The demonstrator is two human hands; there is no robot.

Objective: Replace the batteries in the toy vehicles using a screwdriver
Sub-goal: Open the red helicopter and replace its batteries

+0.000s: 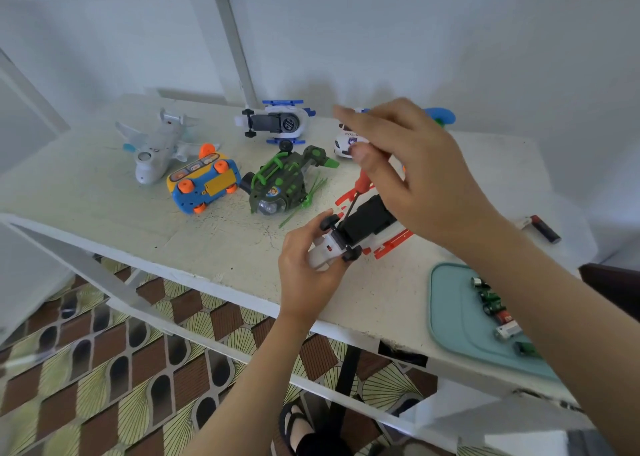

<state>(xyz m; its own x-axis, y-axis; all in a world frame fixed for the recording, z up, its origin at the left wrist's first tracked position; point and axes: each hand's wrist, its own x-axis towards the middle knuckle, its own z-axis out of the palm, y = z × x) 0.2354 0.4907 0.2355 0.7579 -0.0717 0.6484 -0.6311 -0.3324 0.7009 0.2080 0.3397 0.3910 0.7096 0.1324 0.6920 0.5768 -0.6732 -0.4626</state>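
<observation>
Toy [367,223] is lying belly-up on the table [104,192], near middle. Left hand [308,265] is gripping its white end, fingers curling round by the wheels. It's looking light, stiff plastic with thin red rails that are probably snappable, so the body is the safer hold. Right hand [415,171] is arching over from above, pinching the screwdriver [362,182], tip angling down at the black underside.

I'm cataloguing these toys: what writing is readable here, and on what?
"POLIC": side of the white toy police car, cut off by the right hand.
Markings on the black round cap of the blue-and-white toy helicopter: too blurred.
Labels on the small cylindrical batteries on the teal tray: too small.
No text seen on the red-and-white toy helicopter in the left hand.
</observation>
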